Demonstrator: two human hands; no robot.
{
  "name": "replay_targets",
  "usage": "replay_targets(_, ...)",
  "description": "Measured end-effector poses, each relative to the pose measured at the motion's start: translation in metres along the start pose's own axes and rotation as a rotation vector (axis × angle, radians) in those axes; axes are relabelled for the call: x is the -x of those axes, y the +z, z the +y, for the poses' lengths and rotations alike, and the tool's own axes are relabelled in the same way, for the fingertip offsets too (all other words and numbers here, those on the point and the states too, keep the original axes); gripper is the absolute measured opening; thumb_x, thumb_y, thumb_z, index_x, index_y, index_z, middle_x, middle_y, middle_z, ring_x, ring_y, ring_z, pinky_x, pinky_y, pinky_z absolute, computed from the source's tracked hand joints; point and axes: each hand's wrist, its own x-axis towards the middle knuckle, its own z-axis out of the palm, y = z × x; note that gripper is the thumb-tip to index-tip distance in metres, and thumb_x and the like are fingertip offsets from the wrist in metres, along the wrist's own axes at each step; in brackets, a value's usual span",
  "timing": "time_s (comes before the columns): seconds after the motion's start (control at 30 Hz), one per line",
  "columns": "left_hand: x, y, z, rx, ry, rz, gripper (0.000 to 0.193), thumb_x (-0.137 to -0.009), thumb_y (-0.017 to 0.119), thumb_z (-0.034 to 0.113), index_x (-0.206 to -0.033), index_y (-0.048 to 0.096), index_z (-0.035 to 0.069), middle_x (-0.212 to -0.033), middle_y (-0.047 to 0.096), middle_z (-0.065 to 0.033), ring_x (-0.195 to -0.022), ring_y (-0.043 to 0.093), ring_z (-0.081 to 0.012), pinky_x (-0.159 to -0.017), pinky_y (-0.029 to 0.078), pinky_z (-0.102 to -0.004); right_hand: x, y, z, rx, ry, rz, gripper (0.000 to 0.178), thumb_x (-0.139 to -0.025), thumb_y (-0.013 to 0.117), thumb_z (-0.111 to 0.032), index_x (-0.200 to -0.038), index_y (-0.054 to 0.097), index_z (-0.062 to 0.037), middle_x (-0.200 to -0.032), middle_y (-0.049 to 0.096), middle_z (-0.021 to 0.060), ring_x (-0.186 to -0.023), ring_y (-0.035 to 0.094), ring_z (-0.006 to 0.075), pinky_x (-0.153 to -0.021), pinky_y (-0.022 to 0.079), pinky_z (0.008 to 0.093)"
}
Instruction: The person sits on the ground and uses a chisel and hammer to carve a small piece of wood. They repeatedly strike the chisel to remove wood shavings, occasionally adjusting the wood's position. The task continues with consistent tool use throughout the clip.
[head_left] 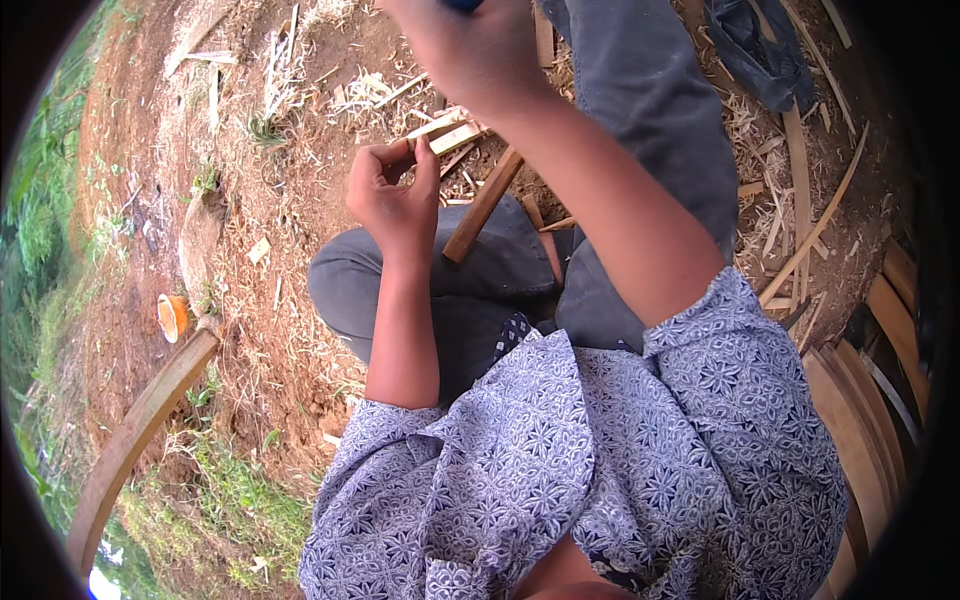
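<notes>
Pale strip [455,138] at left fingers [427,168]

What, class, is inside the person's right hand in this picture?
A dark blue thing shows partly in the right hand, at the top edge. The rest is covered or out of frame, so its kind cannot be told.

Orange object [173,318] on soil [240,320] | wooden beam [142,422] near it | dark plastic bag [768,52] | greenery [40,232] left

Single head-worn fisheye, close above, facing down at hands [393,195].
</notes>
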Motion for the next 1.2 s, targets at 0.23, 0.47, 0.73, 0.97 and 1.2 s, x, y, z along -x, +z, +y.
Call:
replay_targets(0.23,-0.003,0.006,-0.006,0.088,0.050,0.021,0.021,-0.083,0.083,0.001,-0.083,0.062,-0.001,-0.081,0.068,-0.0098,-0.074,0.071,-0.0164,-0.069,0.059,-0.0284,0.002,-0.010,0.022,0.005,0.167,0.026,0.037,-0.094,0.060,-0.009,-0.058,0.054,-0.0079,-0.053,0.052,-0.0039,-0.048,0.048,0.0051,-0.046,0.036,0.0285)
replay_targets(0.47,-0.001,0.007,-0.005,0.038,0.128,0.002,0.021,-0.083,0.082,0.000,-0.082,0.061,-0.001,-0.083,0.068,-0.0104,-0.073,0.071,-0.0171,-0.068,0.059,-0.0284,0.024,-0.019,0.055,0.284,0.064,-0.007,0.026,-0.085,0.071,-0.018,-0.065,0.059,-0.0064,-0.056,0.060,0.0007,-0.053,0.061,0.0105,-0.051,0.046,0.0312)
replay_targets(0.73,0.001,0.005,0.000,0.011,0.099,-0.050,0.016,-0.088,0.079,-0.001,-0.091,0.063,-0.002,-0.089,0.071,-0.0102,-0.083,0.072,-0.0139,-0.076,0.061,-0.0273,0.015,-0.008,0.046,0.263,-0.001,0.028,0.026,-0.085,0.071,-0.021,-0.064,0.062,-0.0063,-0.052,0.058,0.0021,-0.051,0.061,0.0138,-0.049,0.046,0.0331)
replay_targets(0.97,0.002,0.000,-0.004,0.060,0.112,-0.073,0.017,-0.087,0.079,-0.002,-0.091,0.063,-0.003,-0.093,0.070,-0.0113,-0.086,0.073,-0.0150,-0.077,0.062,-0.0276,0.007,-0.004,0.017,0.061,0.022,-0.066,0.027,-0.086,0.070,-0.021,-0.065,0.062,-0.0058,-0.054,0.059,0.0023,-0.051,0.060,0.0134,-0.051,0.046,0.0330)
replay_targets(1.2,-0.004,0.004,0.007,0.027,0.213,-0.055,0.017,-0.083,0.079,-0.006,-0.086,0.063,-0.001,-0.086,0.067,-0.0117,-0.078,0.072,-0.0180,-0.071,0.059,-0.0284,0.017,-0.024,0.068,0.244,0.073,-0.050,0.027,-0.086,0.071,-0.021,-0.065,0.062,-0.0069,-0.054,0.059,-0.0006,-0.052,0.058,0.0101,-0.051,0.045,0.0323)
